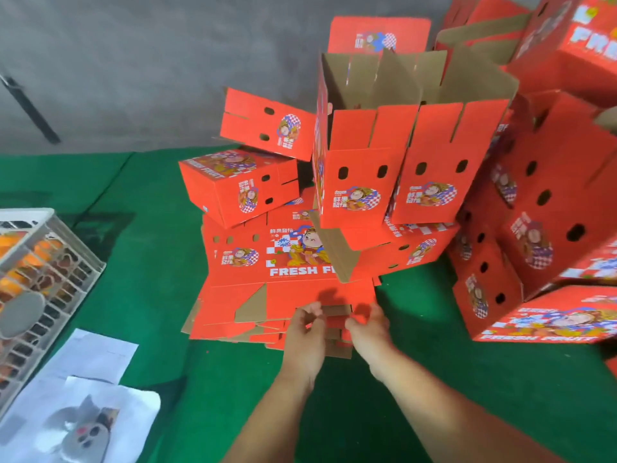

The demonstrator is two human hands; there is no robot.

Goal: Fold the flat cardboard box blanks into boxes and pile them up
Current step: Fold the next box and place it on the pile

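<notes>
A stack of flat red box blanks (267, 289) printed "FRESH FRUIT" lies on the green table (167, 262). At its near edge, my left hand (305, 335) and my right hand (369, 329) both pinch the front flap of the top blank, fingers curled round the edge. Two open-topped folded boxes (394, 175) stand on the far end of the stack. Smaller folded boxes (240, 185) lean at their left. A pile of folded red boxes (551, 228) rises on the right.
A white plastic crate (36, 272) holding orange fruit stands at the left edge. White paper sheets (83, 379) and a grey toy lie at the front left. A grey wall is behind the table.
</notes>
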